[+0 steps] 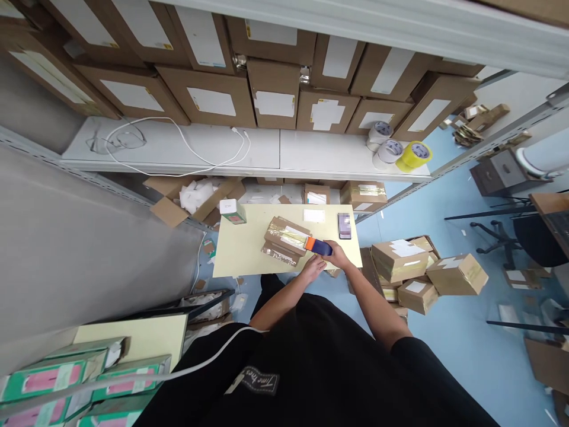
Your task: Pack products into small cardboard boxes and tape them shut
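Note:
A brown cardboard box (288,236) with shiny tape across it lies on the cream table, its near flap (280,254) sticking out toward me. My right hand (336,255) is wrapped round the dark blue handle of an orange and blue hand tool (319,245). The tool's orange end meets the right end of the box; its exact kind I cannot make out. My left hand (313,267) lies just below the tool, by the box's near right corner, its fingers stretched out and holding nothing that shows.
On the cream table (235,255) are a white and green box (233,211), a white card (314,215) and a phone (344,226). Tape rolls (414,156) and a white cable (178,124) lie on the shelf (262,148). Cartons (400,261) are piled at right.

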A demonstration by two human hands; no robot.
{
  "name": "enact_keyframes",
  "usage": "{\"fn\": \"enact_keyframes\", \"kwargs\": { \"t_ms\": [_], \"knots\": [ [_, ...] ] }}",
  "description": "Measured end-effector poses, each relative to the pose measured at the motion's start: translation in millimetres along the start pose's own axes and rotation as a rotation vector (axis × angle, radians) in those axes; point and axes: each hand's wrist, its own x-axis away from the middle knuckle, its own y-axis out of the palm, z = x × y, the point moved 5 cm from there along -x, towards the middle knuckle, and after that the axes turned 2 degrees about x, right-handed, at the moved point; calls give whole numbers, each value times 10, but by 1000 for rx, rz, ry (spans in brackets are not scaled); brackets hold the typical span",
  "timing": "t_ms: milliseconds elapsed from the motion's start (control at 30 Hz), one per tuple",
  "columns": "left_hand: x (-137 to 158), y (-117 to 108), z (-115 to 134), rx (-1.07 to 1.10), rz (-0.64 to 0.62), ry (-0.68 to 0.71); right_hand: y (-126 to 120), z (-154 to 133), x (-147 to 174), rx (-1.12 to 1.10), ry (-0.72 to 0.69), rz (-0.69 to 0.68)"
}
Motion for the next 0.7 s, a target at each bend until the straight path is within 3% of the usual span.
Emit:
{"fn": "enact_keyframes", "kwargs": {
  "t_ms": [100, 233, 400, 567, 700],
  "knots": [
    [36, -32, 38, 0, -17, -7, 40, -57, 18, -53, 28, 1],
    [109, -79, 93, -4, 11, 5, 91, -128, 25, -114, 47, -94],
    [183, -51, 149, -15, 66, 10, -35, -204, -32, -127, 12, -143],
    [204, -21, 208, -68, 105, -18, -125, -305, -89, 16, 12, -221],
    [216, -26, 223, -37, 122, -18, -140, -326, -111, 270, 144, -286]
  ]
}}
